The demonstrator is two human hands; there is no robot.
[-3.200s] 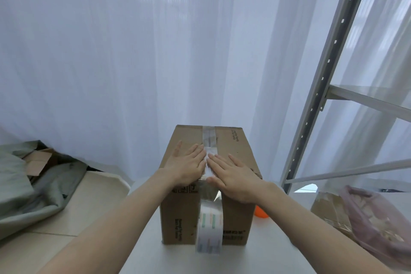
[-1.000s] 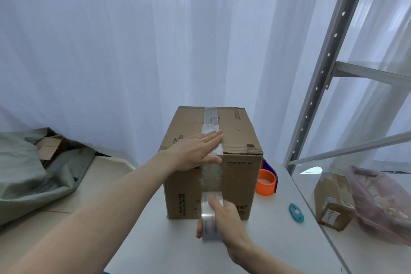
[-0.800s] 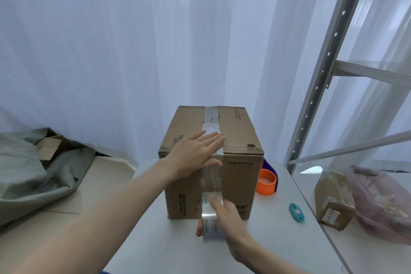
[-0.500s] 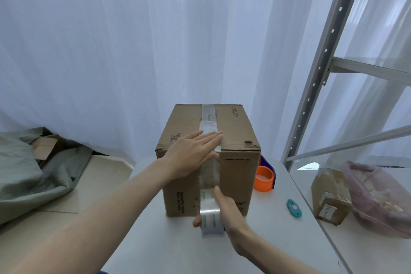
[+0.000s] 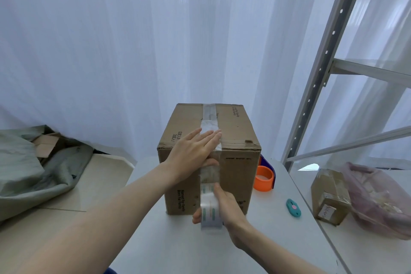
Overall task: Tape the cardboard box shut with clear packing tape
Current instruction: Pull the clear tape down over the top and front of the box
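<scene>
A closed brown cardboard box stands on the white table. A strip of clear tape runs along its top seam and down over the near edge onto the front face. My left hand lies flat on the box's near top edge, fingers pressing the strip. My right hand grips the clear packing tape roll low in front of the box, with the tape stretched up from the roll to the box front.
An orange tape dispenser sits right of the box. A teal box cutter lies on the table. A small cardboard parcel and a pink plastic bag sit at the right below a metal shelf frame. Grey cloth lies at the left.
My right hand left the box top, took the roll and drew it down the front face. My left hand stayed pressed on the top edge. The view shifted slightly.
</scene>
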